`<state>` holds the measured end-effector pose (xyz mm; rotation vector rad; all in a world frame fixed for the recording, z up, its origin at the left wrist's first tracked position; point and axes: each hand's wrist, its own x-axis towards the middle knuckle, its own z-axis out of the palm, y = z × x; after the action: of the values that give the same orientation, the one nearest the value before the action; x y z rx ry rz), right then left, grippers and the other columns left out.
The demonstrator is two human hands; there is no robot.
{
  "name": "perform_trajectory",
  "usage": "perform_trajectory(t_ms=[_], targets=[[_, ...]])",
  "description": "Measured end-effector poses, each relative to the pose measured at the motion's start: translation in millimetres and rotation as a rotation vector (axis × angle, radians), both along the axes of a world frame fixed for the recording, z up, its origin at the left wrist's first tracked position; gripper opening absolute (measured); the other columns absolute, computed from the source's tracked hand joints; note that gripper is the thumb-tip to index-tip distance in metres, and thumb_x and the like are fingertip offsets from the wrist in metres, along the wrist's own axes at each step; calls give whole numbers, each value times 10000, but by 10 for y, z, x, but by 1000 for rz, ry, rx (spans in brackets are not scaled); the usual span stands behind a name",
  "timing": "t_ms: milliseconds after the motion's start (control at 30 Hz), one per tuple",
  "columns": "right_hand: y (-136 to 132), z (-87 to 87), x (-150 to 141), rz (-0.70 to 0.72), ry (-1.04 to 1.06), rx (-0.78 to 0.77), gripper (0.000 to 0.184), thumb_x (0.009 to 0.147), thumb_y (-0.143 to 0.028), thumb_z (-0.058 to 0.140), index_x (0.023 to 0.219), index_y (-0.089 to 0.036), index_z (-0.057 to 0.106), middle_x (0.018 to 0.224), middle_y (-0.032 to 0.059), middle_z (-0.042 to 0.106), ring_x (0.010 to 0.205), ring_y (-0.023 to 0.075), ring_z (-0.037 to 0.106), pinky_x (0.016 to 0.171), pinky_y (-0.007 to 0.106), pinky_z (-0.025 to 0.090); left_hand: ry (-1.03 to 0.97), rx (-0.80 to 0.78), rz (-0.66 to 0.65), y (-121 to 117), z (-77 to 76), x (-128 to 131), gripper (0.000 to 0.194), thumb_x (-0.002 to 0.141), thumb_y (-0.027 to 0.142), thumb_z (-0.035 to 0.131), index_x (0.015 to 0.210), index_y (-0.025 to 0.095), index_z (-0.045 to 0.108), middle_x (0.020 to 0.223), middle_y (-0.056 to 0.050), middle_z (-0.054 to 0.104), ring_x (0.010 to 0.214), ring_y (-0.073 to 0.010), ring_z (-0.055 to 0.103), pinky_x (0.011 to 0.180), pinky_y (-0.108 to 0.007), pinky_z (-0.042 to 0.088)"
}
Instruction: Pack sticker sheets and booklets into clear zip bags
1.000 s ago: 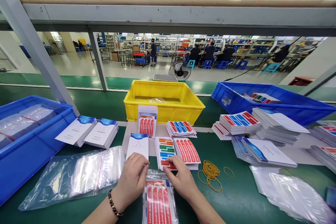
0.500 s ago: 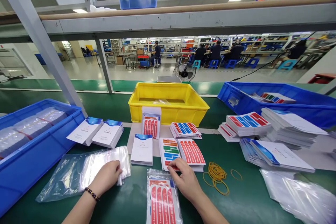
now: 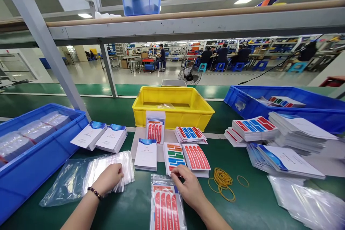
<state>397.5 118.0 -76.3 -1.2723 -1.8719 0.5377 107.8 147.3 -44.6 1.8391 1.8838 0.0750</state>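
Observation:
My left hand (image 3: 110, 178) is over the stack of clear zip bags (image 3: 126, 167) at left, its fingers closed on the near edge of a bag. The fingertips are partly hidden. My right hand (image 3: 187, 183) hovers between the filled zip bag (image 3: 167, 205) and the colourful sticker sheets (image 3: 174, 156), fingers bent, thumb and forefinger slightly apart, with nothing visible between them. Red label sheets show through the filled bag, which lies flat in front of me. Beside the sticker sheets are red-striped sheets (image 3: 196, 158) and white-and-blue booklets (image 3: 146, 154).
A yellow bin (image 3: 172, 115) stands behind the stacks. Blue bins are at left (image 3: 40, 154) and right (image 3: 283, 106). Rubber bands (image 3: 222, 179) lie right of my right hand. More booklets (image 3: 291, 160) and plastic bags (image 3: 309, 201) sit farther right. A shelf beam (image 3: 175, 27) crosses above.
My left hand has left the top of the filled zip bag and moved left onto the stack of clear bags. My right hand has stayed near the filled bag. The view has tilted slightly upward.

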Motion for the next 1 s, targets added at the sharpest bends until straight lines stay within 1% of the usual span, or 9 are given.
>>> perform_trajectory(t_ms=[167,300,367,433,500,567,800,900,1000], targets=[[-14,18,-5,8,23,8,188,843,-228,416,695,-169,516,702,31,548,668,141,509,606,248,397,-74,34,-10,-23,173,74,232,775,275,338,610,164,457,662,-36,559,642,-173,520,567,-250,322],[-53,53,-68,69,94,-34,243,848,-253,418,646,-166,523,677,30,541,666,140,517,620,252,405,-335,56,-44,-95,241,375,252,789,342,347,630,169,438,613,4,500,575,-134,465,548,-231,331],[-83,63,-109,170,146,-76,260,851,-284,419,675,-161,566,715,42,570,692,143,538,647,255,425,-487,50,-71,-133,201,608,261,782,364,373,624,167,438,598,10,485,564,-127,445,543,-228,332],[-111,49,-140,270,186,-151,253,843,-329,431,889,-155,609,783,53,608,693,145,562,645,254,448,-560,46,-102,-165,136,855,248,775,345,391,613,164,440,583,14,477,562,-123,437,536,-223,326],[-125,8,-150,296,168,-224,400,842,-357,423,1166,-136,505,804,58,633,673,151,581,628,260,468,-580,28,-141,-185,75,1071,229,771,311,396,602,162,439,568,17,477,548,-117,432,522,-221,309],[-118,-52,-136,236,73,-239,467,863,-327,363,1275,-111,402,819,78,647,706,172,601,654,285,480,-598,29,-185,-190,31,1227,237,782,291,376,600,158,449,584,11,500,554,-115,441,526,-221,303],[-54,-216,-79,104,-286,6,463,799,-124,296,1233,-118,458,940,129,644,799,211,620,698,329,492,-788,-3,-131,-124,-149,1377,384,779,447,408,532,154,396,526,28,389,531,-98,357,506,-217,273],[-74,-147,-110,123,-270,18,459,782,-123,331,1223,-115,456,981,134,627,830,211,607,710,327,488,-836,-10,-95,-97,-251,1377,363,768,400,404,501,159,360,506,28,367,512,-91,334,486,-214,259],[-91,-30,-135,123,-156,-80,356,773,-178,430,1114,-148,526,946,99,622,816,189,584,716,300,467,-853,-17,-79,-88,-311,1368,321,746,364,430,509,152,400,505,27,387,505,-89,343,480,-208,264]])
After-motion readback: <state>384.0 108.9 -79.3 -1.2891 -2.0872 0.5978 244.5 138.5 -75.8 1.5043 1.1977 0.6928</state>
